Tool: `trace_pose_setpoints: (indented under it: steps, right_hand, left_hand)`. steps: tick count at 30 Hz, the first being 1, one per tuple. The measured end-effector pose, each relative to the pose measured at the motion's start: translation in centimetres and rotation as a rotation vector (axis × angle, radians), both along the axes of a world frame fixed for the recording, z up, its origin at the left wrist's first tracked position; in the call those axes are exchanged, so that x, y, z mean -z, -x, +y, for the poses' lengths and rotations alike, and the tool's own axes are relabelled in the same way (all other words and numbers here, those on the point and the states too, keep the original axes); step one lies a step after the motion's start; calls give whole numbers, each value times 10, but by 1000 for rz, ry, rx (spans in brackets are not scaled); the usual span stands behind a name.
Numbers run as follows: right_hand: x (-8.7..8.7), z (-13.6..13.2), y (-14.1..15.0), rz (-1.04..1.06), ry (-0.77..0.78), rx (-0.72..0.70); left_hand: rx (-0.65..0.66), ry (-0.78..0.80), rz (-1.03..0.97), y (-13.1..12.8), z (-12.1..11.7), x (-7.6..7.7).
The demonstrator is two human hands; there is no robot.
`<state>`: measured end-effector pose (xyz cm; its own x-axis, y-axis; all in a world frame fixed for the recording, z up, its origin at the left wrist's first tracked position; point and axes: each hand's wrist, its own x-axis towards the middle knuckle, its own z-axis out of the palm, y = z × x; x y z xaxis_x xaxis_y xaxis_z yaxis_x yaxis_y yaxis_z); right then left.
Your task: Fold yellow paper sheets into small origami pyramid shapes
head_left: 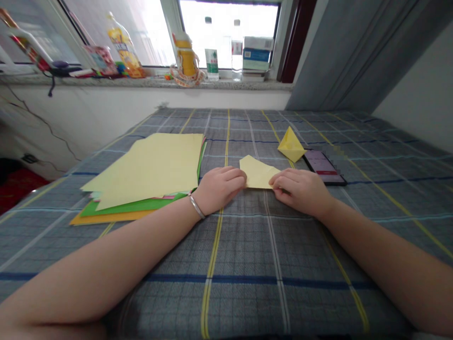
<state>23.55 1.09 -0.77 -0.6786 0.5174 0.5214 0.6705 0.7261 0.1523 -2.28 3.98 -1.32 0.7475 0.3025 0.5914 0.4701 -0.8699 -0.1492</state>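
Observation:
A pale yellow folded paper (256, 172) lies on the grey plaid cloth (244, 255) in the middle. My left hand (218, 188), with a silver bracelet at the wrist, has its fingers curled down on the paper's left edge. My right hand (300, 190) pinches the paper's right corner with closed fingers. A finished yellow folded paper shape (290, 145) stands just behind, to the right.
A stack of coloured paper sheets (148, 175) lies to the left, pale yellow on top. A phone (323, 166) with a lit screen rests at the right. Bottles (124, 47) and boxes (257, 55) line the windowsill (148, 82) at the back.

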Motion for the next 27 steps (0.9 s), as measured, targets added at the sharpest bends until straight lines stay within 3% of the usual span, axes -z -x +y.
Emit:
trace_pose_setpoints:
  steps: [9, 13, 16, 21, 27]
  right_hand:
    - [2, 9, -13, 38, 23, 112]
    - [3, 9, -15, 25, 62, 151]
    - [1, 9, -15, -17, 60, 131]
    - [-2, 6, -12, -127, 37, 82]
    - [0, -3, 1, -182, 67, 20]
  left_hand:
    - [-91, 338, -236, 5, 16, 9]
    - [-262, 393, -143, 4, 16, 9]
    - [-402, 355, 27, 3, 13, 7]
    - [-455, 157, 251, 2, 9, 5]
    - [-487, 75, 280, 0, 6, 5]
